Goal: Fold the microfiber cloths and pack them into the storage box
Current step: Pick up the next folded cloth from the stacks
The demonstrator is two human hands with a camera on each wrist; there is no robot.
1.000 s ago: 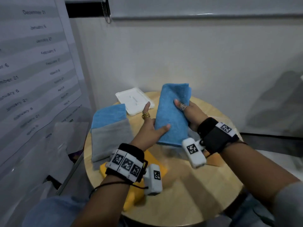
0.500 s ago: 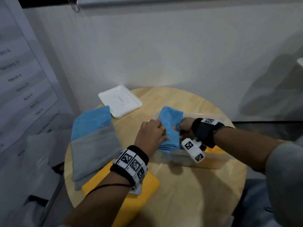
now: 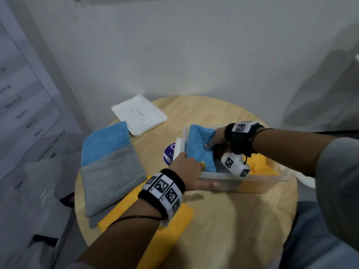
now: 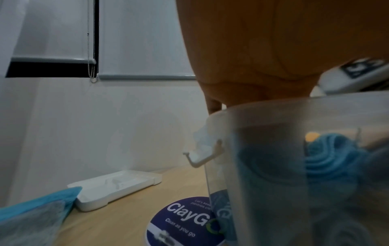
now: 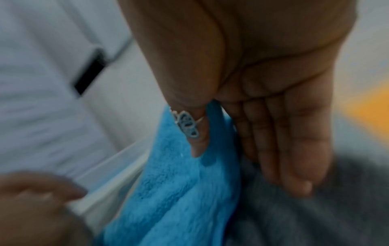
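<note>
A clear plastic storage box (image 3: 252,181) stands on the right half of the round wooden table (image 3: 223,220). A folded blue cloth (image 3: 198,144) stands on edge at the box's left end. My right hand (image 3: 217,136) reaches into the box and pinches this blue cloth (image 5: 179,191), thumb on one face and straight fingers (image 5: 294,158) down the other, against a grey cloth (image 5: 315,216). My left hand (image 3: 190,167) grips the box's near-left corner, fingers over the rim and thumb along the front wall. A yellow cloth (image 3: 260,166) fills the box's right end.
The white lid (image 3: 138,115) lies at the table's back left. A stack of blue (image 3: 106,138), grey (image 3: 110,177) and yellow (image 3: 171,230) cloths covers the left side. A round blue sticker (image 3: 168,154) sits beside the box. A wall stands close behind.
The blue cloth, held up above the table a second ago, has come down into the box. My left hand has left the cloth and taken hold of the box's corner.
</note>
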